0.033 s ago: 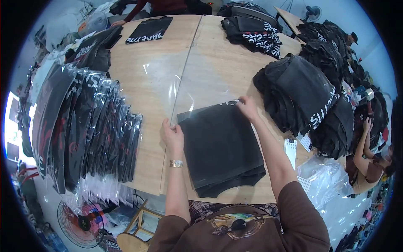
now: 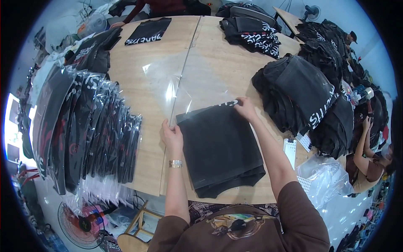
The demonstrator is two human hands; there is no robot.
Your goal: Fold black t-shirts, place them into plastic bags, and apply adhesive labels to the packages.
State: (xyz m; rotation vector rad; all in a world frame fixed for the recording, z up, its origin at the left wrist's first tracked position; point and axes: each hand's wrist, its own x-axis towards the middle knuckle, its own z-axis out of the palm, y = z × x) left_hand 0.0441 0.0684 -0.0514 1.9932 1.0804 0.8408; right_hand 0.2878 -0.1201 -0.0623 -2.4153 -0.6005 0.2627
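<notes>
A folded black garment (image 2: 218, 147) lies on the wooden table (image 2: 210, 63) right in front of me. A clear plastic bag (image 2: 168, 84) is spread flat on the table beyond it, its near edge meeting the garment's far edge. My left hand (image 2: 172, 136) is at the garment's far left corner, fingers pinching the bag's edge. My right hand (image 2: 245, 108) grips the garment's far right corner, next to a strip of white print. A gold bracelet is on my left wrist.
Bagged black garments (image 2: 84, 134) overlap in a row along the left. Piles of folded black garments with white print stand at the right (image 2: 306, 101) and far side (image 2: 252, 33). One black shirt (image 2: 149, 31) lies flat far off. Another person (image 2: 369, 159) sits at the right edge.
</notes>
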